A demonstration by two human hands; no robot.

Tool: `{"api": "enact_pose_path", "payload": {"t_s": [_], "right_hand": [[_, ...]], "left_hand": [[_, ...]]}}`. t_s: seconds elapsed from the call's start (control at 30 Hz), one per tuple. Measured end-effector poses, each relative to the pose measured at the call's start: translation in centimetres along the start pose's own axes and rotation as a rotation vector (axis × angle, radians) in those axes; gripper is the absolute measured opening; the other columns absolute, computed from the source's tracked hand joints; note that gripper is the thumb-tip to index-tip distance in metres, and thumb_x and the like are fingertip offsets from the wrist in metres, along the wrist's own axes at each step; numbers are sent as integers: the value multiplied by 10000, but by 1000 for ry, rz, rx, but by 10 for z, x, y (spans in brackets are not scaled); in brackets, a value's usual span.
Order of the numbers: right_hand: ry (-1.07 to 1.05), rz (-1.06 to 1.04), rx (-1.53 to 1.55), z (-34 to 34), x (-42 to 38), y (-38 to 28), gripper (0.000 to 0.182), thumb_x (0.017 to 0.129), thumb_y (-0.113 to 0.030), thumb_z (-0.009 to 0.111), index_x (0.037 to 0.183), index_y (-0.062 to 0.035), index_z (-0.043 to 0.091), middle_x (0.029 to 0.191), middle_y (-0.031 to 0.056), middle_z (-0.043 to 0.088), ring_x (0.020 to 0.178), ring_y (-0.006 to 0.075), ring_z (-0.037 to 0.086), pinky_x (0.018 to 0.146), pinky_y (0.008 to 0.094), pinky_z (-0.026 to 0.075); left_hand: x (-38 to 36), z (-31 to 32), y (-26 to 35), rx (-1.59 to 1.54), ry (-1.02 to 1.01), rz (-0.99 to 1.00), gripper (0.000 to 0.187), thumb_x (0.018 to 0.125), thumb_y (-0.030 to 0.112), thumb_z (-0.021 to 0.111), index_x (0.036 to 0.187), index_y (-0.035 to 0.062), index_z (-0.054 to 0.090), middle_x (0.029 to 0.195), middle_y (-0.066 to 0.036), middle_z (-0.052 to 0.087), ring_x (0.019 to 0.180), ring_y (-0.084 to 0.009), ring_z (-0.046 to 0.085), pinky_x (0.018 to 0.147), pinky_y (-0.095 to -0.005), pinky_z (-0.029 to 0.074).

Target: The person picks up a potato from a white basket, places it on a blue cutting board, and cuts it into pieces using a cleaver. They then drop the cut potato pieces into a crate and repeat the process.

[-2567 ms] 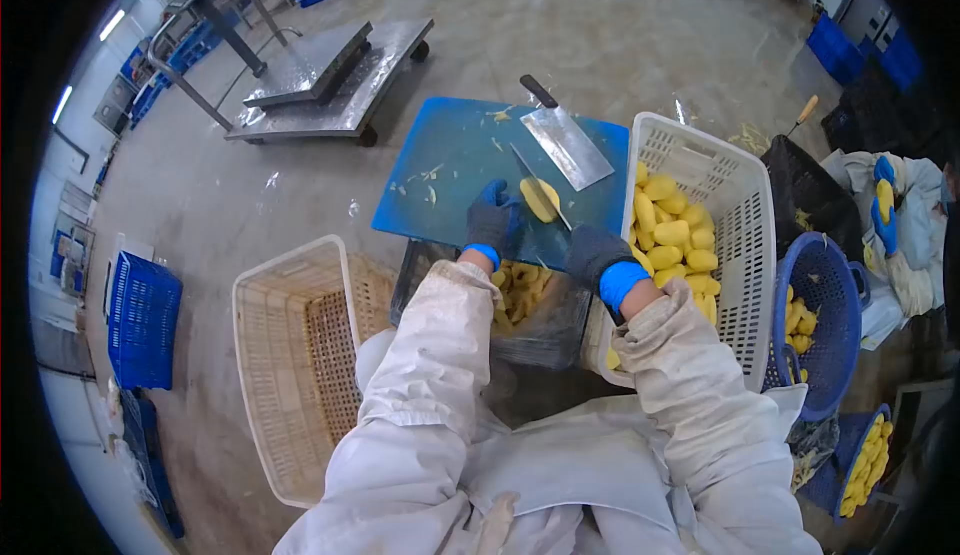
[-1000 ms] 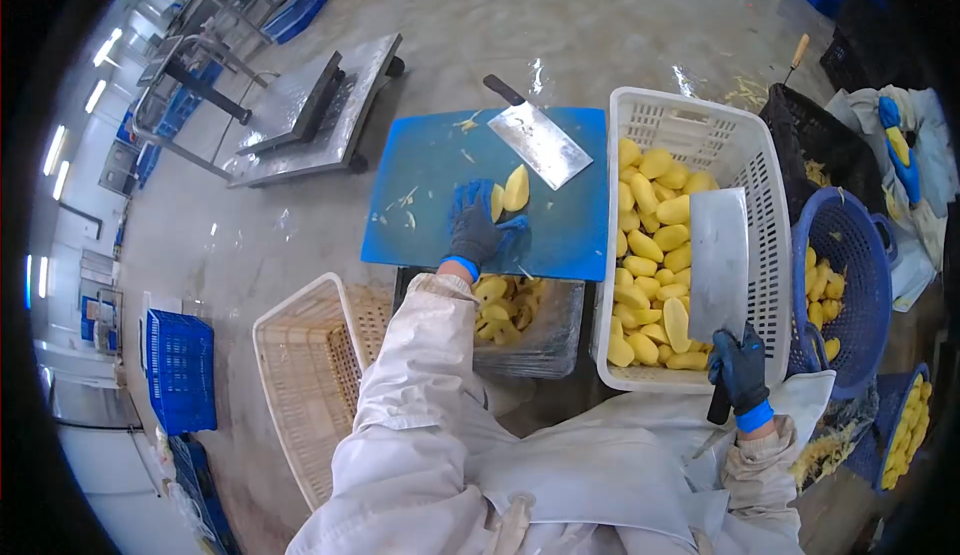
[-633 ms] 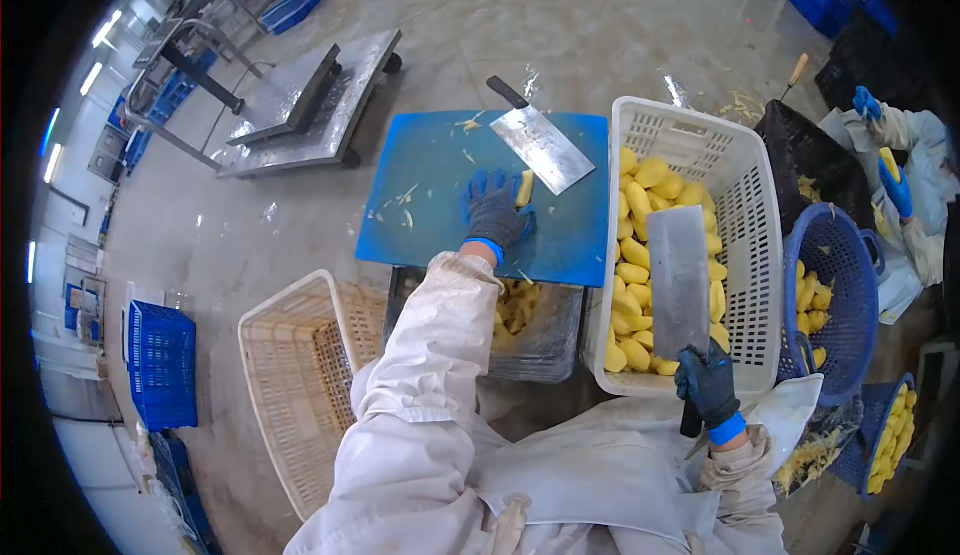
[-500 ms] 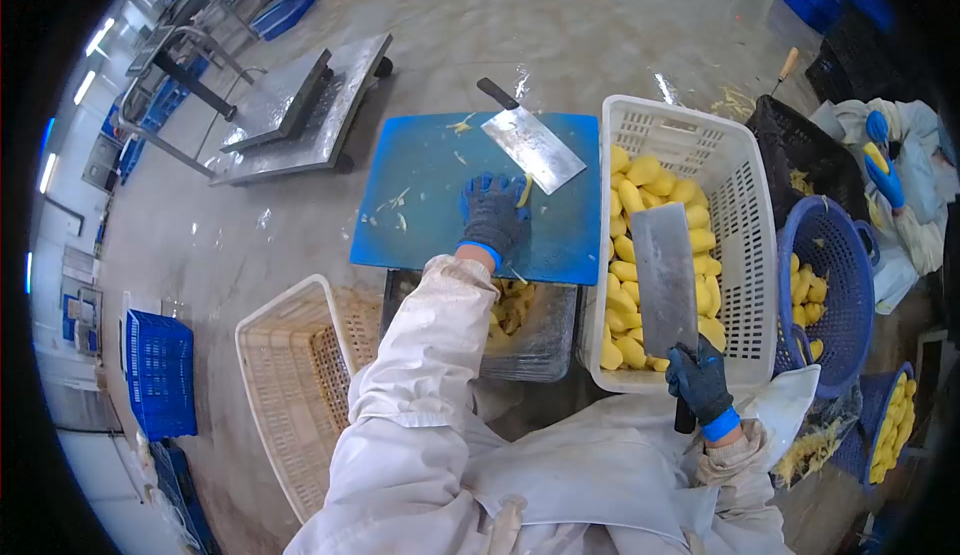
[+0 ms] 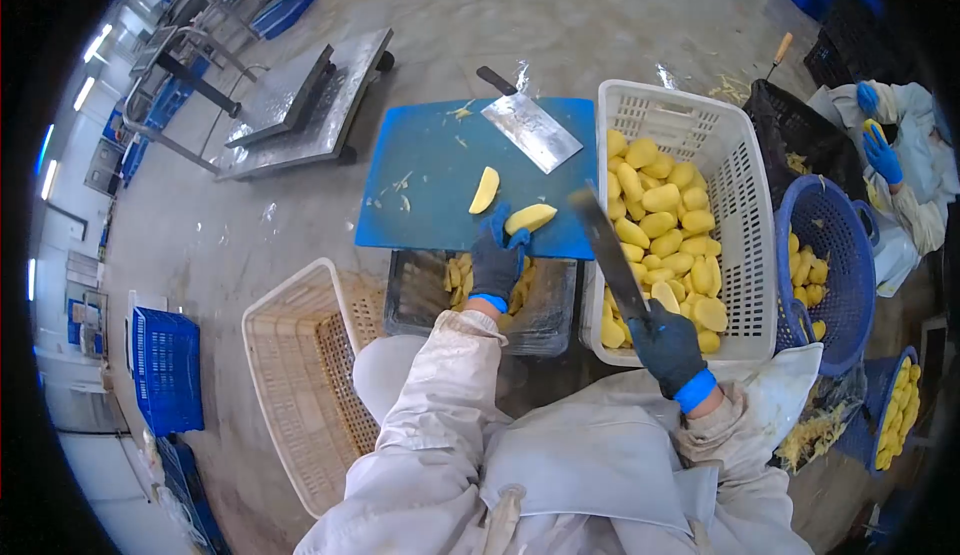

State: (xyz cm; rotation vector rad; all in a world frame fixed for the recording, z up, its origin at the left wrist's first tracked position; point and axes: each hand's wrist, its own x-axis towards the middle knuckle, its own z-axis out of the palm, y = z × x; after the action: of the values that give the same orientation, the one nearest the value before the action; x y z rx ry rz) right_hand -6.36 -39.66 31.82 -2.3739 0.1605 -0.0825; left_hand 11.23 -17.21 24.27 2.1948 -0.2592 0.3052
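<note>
My right hand (image 5: pixel 668 347), in a dark glove, grips a cleaver (image 5: pixel 612 257) over the near left side of a white crate (image 5: pixel 745 185) of peeled potatoes (image 5: pixel 658 225). The blade is turned nearly edge-on, its tip by the blue cutting board's right edge. My gloved left hand (image 5: pixel 497 263) is at the near edge of the cutting board (image 5: pixel 420 175), fingers apart, with nothing visible in it. One potato piece (image 5: pixel 531 218) lies beside its fingertips, another potato piece (image 5: pixel 484 190) just beyond. A second cleaver (image 5: pixel 532 131) rests at the board's far right.
Below the board's near edge stands a dark bin (image 5: pixel 420 300) holding cut potato pieces. An off-white crate (image 5: pixel 290 375) sits left. Blue baskets (image 5: pixel 835 255) with potatoes and a black crate (image 5: pixel 790 120) stand right. Another person's gloved hand (image 5: pixel 882 155) holds a potato. A metal platform cart (image 5: pixel 290 120) is far left.
My left hand has drawn back from the board's middle to its near edge, and two potato pieces now show there. The cleaver in my right hand has swung left and turned edge-on.
</note>
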Motion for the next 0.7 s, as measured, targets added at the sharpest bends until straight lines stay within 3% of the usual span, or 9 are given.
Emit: {"api": "enact_pose_path", "payload": {"t_s": [0.1,0.27,0.33,0.37,0.43,0.53,0.7], "right_hand": [[-106,-58,-263,10,10,-27,202,800,-232,553,837,-33,562,632,170,584,603,338,589,517,444,449],[-91,-208,-260,37,19,-34,213,802,-254,540,853,-47,548,638,146,588,591,318,594,510,430,451],[-82,-242,-291,43,24,-38,147,793,-221,551,773,-75,552,589,168,565,542,332,573,490,442,433],[-84,-244,-296,44,26,-41,147,793,-221,551,773,-75,552,589,168,565,542,332,573,490,442,433],[-179,-162,-410,45,31,-46,128,778,-198,542,772,-73,572,602,158,581,559,328,589,507,442,451],[-236,-184,-504,64,39,-47,137,766,-184,526,767,-63,591,621,151,599,592,330,604,537,448,469],[-278,-204,-498,78,70,-47,170,762,-195,523,793,-53,611,654,153,616,630,336,613,570,460,475]], "left_hand": [[-7,4,-19,-2,21,-6,400,784,209,664,1120,25,551,982,-169,585,854,-286,596,740,-355,475],[-14,3,-25,-67,50,-33,349,782,123,662,1092,3,555,945,-165,604,819,-231,603,727,-323,484],[-14,7,-30,-306,39,-228,302,783,95,653,1058,1,570,916,-154,610,779,-227,609,724,-314,489],[-14,6,-30,-311,41,-230,302,783,95,653,1058,1,570,916,-154,610,779,-227,609,724,-314,489],[-16,2,-24,-221,22,-258,326,757,156,655,1035,2,580,938,-184,599,851,-333,594,735,-386,469],[-14,-12,-6,38,24,-182,282,749,148,654,984,6,591,917,-192,602,845,-365,580,721,-413,461],[-2,-1,-20,34,28,-158,284,717,140,667,968,21,605,861,-203,621,792,-374,595,679,-431,460]]}}
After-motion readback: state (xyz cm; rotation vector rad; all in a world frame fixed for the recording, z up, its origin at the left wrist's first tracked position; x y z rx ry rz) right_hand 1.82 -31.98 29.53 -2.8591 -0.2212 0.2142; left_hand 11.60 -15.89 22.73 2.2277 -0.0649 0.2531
